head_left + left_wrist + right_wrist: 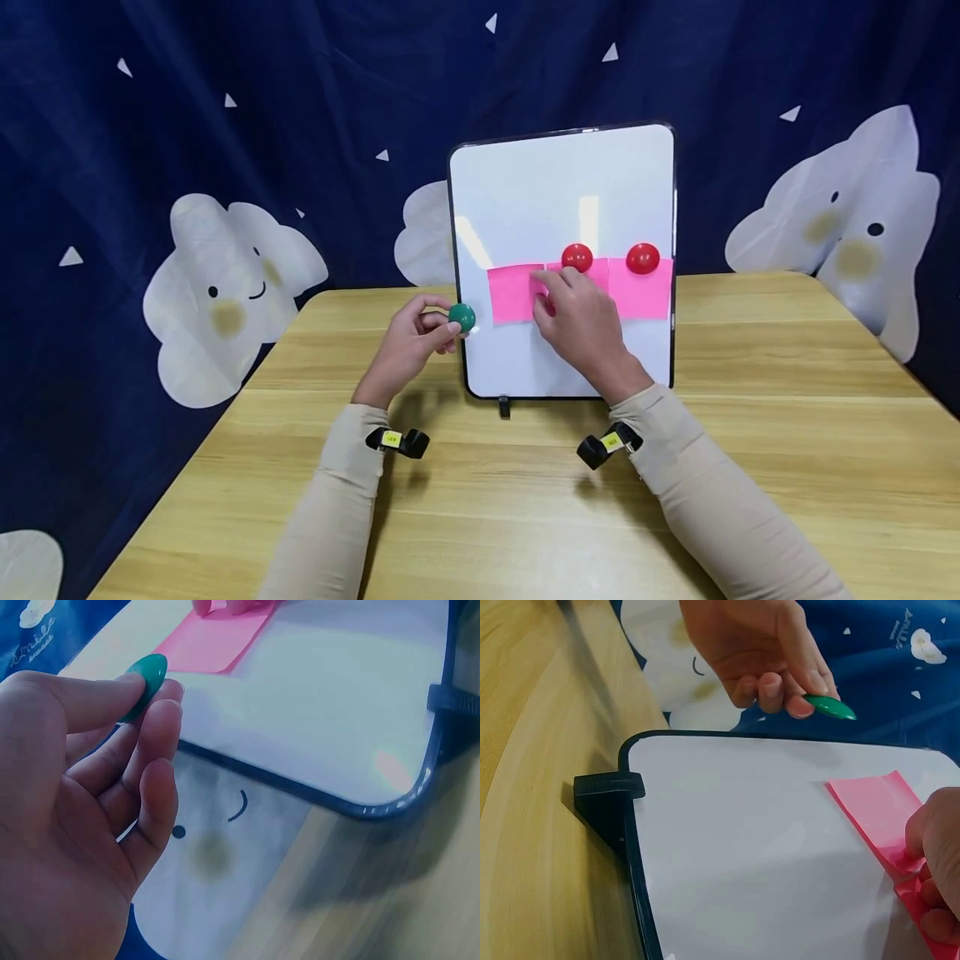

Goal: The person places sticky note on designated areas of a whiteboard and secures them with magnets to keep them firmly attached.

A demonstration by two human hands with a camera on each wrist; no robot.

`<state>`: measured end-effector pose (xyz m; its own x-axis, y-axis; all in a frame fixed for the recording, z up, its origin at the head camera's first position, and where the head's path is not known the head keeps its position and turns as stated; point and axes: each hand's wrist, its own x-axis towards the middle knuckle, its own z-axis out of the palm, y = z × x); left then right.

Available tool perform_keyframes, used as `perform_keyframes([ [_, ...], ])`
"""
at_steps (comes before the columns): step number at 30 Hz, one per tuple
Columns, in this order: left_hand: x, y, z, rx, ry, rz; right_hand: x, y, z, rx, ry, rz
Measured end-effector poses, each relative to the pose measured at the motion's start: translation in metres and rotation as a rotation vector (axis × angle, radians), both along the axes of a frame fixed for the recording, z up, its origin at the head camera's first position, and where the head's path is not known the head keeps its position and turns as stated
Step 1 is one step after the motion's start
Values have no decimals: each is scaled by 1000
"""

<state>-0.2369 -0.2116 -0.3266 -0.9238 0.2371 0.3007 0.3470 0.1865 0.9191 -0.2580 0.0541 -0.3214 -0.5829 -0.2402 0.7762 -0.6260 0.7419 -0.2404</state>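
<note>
My left hand (408, 342) pinches a round green magnet (462, 317) between thumb and fingers at the left edge of a small whiteboard (525, 192). Three pink sticky notes lie in a row on the board. The fingertips of my right hand (585, 321) pinch the left note (512, 296) by its right side, where it meets the middle note (600, 273). That middle note is partly hidden behind my knuckles. A round red magnet (577, 257) sits at its top edge, and another red magnet (642, 258) at the top of the right note (641, 296).
The whiteboard stands upright on a wooden table (495, 517), with a black foot (504, 407) under its lower edge. Behind hangs a dark blue curtain (337, 75) with white clouds and triangles. Small black devices are strapped at both wrists.
</note>
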Motion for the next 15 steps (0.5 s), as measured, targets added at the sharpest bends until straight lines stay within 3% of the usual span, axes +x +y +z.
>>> perform_keyframes([
  [8,-1,16,3,25,-43,-6,0,2,0,2,3,-7],
  [15,-3,28,7,66,-30,1,-1,0,-1,16,12,-16],
])
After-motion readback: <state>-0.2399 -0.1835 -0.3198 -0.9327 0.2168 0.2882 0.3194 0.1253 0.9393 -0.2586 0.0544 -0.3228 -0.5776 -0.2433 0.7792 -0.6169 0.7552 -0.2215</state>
